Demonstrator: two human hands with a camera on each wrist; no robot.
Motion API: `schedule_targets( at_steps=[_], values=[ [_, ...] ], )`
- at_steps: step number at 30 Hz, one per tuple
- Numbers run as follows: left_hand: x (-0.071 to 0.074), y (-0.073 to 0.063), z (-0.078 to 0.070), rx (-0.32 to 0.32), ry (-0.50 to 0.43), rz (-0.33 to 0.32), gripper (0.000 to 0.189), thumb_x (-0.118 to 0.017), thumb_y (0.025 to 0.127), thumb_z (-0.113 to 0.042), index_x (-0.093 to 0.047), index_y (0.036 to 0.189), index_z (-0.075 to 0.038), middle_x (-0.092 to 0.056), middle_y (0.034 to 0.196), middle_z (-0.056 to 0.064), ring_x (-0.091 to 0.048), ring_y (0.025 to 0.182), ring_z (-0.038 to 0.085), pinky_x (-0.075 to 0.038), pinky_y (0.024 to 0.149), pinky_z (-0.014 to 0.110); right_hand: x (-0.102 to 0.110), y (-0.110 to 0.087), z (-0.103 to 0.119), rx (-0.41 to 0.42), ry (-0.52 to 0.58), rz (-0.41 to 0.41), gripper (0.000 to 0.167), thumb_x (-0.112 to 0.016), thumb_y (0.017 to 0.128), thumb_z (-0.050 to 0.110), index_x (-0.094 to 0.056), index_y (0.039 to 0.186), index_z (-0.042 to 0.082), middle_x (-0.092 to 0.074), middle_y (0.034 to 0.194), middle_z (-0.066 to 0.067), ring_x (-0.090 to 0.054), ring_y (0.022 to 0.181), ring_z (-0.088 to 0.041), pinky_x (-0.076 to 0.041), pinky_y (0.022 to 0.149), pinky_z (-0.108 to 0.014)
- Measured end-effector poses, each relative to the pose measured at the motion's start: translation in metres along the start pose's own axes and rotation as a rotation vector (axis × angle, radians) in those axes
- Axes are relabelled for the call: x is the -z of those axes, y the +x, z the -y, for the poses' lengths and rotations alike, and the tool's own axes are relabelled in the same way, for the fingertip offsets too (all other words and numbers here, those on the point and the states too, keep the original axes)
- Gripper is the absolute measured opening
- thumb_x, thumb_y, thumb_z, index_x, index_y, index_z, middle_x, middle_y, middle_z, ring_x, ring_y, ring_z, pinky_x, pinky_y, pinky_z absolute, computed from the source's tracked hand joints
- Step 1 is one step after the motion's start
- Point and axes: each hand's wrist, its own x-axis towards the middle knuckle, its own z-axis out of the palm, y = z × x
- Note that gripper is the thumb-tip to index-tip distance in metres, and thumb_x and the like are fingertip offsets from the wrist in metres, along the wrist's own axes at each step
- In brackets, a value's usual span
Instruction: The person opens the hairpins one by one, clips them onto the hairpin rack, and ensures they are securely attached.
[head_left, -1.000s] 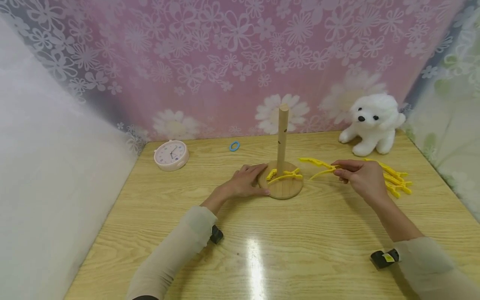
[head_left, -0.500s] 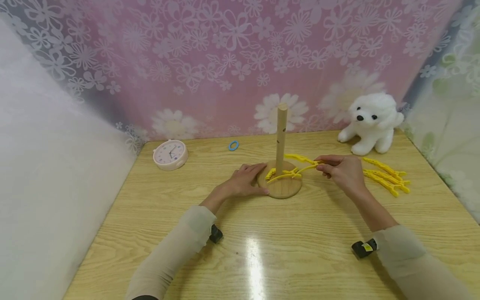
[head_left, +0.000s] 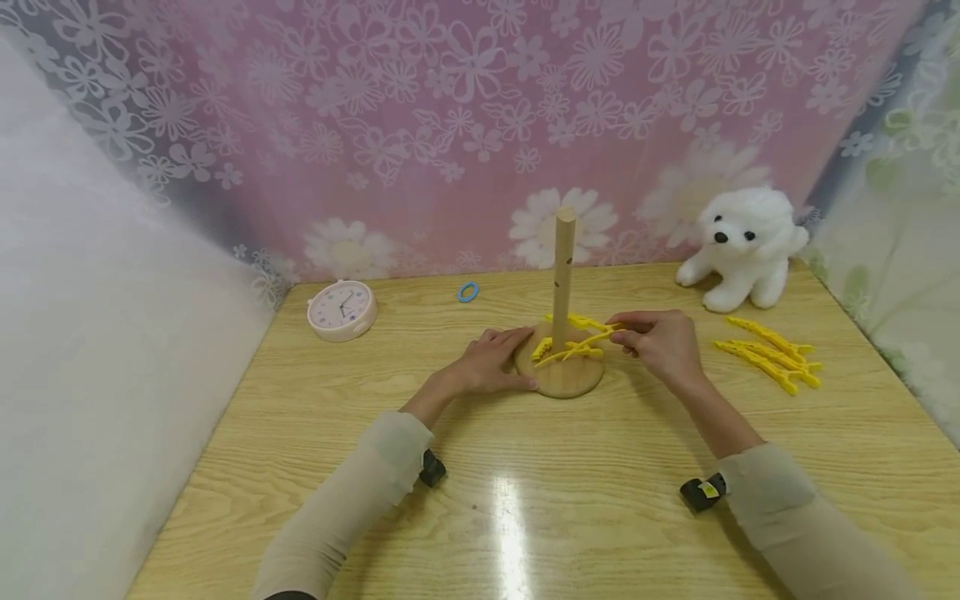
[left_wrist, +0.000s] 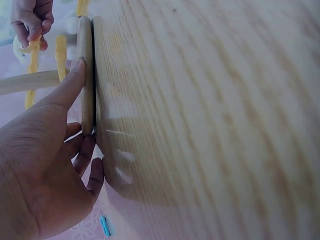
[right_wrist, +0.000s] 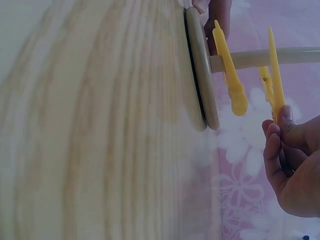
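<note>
My left hand holds the left edge of the round base of a wooden stand, thumb at the front and fingers behind. In the left wrist view the thumb lies along the base's rim. From the base rises a wooden post, with a yellow clip around its foot. My right hand pinches the handle end of a second yellow clip, held above the first. The two spread arms of this clip point left, at either side of the post in the head view.
Several yellow clips lie in a loose group on the table to the right. Behind them sits a white plush dog. A blue ring and a pink clock lie at the back left. A flowered curtain hangs behind.
My right hand has carried its clip leftward from near the loose clips to the post, and the clip's arms now overlap the post's lower part. My left hand stays at the base.
</note>
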Motion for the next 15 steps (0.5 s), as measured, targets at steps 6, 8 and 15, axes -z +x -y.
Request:
schedule_targets(
  at_steps=[6, 8, 15],
  values=[
    [0.001, -0.001, -0.001, -0.001, -0.003, 0.002, 0.099, -0.067, 0.092, -0.067, -0.015, 0.169, -0.033, -0.023, 0.172, -0.005, -0.03, 0.145, 0.023, -0.026, 0.116, 0.055, -0.01, 0.004, -0.001, 0.035, -0.026, -0.006, 0.017, -0.077, 0.094, 0.004, -0.08, 0.109, -0.003, -0.078, 0.092, -0.021, -0.073, 0.069, -0.028, -0.056, 0.055, -0.031],
    [0.002, -0.002, -0.001, -0.005, -0.005, 0.002, 0.099, -0.067, 0.092, -0.067, -0.015, 0.169, -0.032, -0.023, 0.172, -0.005, -0.031, 0.145, 0.023, -0.027, 0.115, 0.054, -0.014, 0.005, -0.001, 0.04, -0.032, -0.005, 0.017, -0.077, 0.094, 0.005, -0.08, 0.109, -0.003, -0.078, 0.09, -0.02, -0.073, 0.068, -0.028, -0.055, 0.054, -0.03],
    [0.002, -0.002, -0.003, -0.004, 0.001, 0.001, 0.098, -0.066, 0.093, -0.067, -0.015, 0.168, -0.033, -0.023, 0.172, -0.006, -0.031, 0.145, 0.022, -0.028, 0.115, 0.051, -0.024, 0.007, -0.001, 0.058, -0.023, 0.016, 0.017, -0.077, 0.094, 0.005, -0.08, 0.109, -0.003, -0.078, 0.091, -0.02, -0.075, 0.07, -0.027, -0.058, 0.057, -0.037]
  ],
)
